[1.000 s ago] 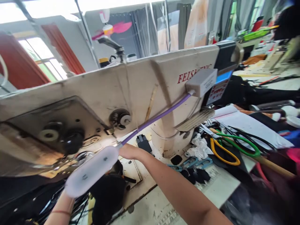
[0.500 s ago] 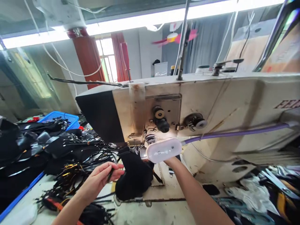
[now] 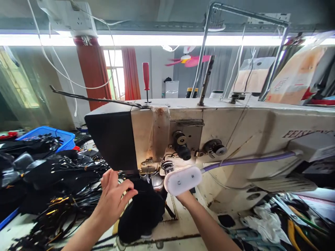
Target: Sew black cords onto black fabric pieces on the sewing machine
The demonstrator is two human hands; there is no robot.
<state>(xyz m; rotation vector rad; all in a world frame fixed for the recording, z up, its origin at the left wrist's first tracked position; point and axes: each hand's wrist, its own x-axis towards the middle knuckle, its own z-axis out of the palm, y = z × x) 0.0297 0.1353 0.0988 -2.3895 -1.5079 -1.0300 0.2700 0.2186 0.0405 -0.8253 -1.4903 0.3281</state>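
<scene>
My left hand (image 3: 113, 195) is at the left edge of a black fabric piece (image 3: 141, 214), with thumb and forefinger drawn together. What they pinch is too dark to make out. The fabric lies on the sewing machine bed (image 3: 190, 223), its upper end under the needle area and presser foot (image 3: 157, 182). My right hand (image 3: 185, 198) reaches in from the right; the white oval lamp (image 3: 183, 180) hides its fingers, so their grip cannot be seen. A narrow black strip (image 3: 170, 210) sticks out at the fabric's right side.
The sewing machine head (image 3: 248, 127) spans the view above my hands. Bundles of black straps (image 3: 65, 212) and a blue basket (image 3: 66, 139) are on the left. Scissors (image 3: 290, 212), yellow-handled pliers (image 3: 291, 233) and crumpled white paper (image 3: 269, 221) lie on the right. A red screwdriver (image 3: 146, 76) stands on top.
My left hand has turned and moved up to the fabric's edge; the thin black strip seen in its fingers no longer shows. My right hand stays behind the lamp. The view has shifted.
</scene>
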